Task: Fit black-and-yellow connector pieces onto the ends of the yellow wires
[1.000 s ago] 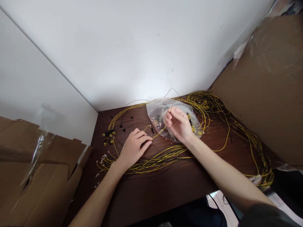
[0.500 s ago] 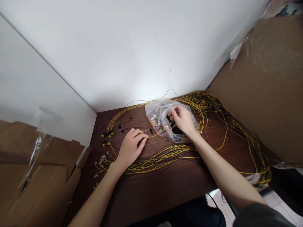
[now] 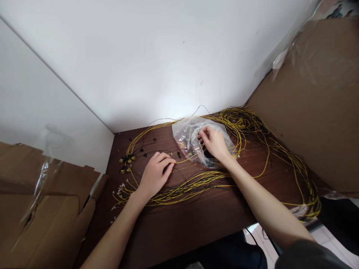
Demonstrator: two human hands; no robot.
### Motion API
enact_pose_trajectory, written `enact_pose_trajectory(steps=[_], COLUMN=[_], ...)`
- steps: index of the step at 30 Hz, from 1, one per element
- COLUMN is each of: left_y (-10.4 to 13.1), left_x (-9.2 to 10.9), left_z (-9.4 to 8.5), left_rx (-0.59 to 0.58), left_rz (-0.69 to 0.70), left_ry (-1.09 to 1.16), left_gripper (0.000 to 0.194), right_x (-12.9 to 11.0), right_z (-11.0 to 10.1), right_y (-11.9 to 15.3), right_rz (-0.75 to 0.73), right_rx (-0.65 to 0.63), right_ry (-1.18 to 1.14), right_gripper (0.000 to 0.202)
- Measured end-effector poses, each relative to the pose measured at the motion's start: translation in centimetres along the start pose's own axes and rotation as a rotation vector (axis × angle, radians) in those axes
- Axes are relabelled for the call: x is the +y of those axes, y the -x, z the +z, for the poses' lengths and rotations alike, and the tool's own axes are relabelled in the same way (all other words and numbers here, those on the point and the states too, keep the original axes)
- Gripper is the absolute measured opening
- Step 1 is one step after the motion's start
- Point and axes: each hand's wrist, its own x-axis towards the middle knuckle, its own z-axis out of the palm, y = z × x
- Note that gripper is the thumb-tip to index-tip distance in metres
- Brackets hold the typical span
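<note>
Between thumb and fingers, my left hand [image 3: 157,172] pinches a yellow wire [image 3: 185,160] above the dark wooden table. From there the wire runs right towards the plastic bag. My right hand [image 3: 213,141] is closed over the opening of a clear plastic bag [image 3: 182,129], fingertips bent together among dark small parts; what they hold is hidden. A bundle of yellow and black wires [image 3: 193,184] lies just below both hands, with small white ends at its left. Black-and-yellow connectors [image 3: 127,159] rest left of my left hand.
Tangled wire coils [image 3: 238,118] lie at the back right, and more wires [image 3: 301,168] hang over the right edge. A torn cardboard box [image 3: 50,213] stands at left, a large cardboard sheet [image 3: 314,101] at right. A white wall [image 3: 168,59] closes the back.
My right hand has shifted very slightly left and down over the bag. My left hand holds the wire in the same place.
</note>
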Motion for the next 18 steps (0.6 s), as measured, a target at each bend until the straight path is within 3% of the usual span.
enact_pose_trajectory(steps=[18], left_y=[0.05], left_x=[0.18], left_z=[0.02], left_rx=[0.007], left_rz=[-0.012], left_ry=[0.002], left_gripper=[0.019], right_x=[-0.72], right_z=[-0.05], right_y=[0.09], right_rz=[0.122], right_rx=[-0.01], right_ry=[-0.074], right_gripper=[0.011])
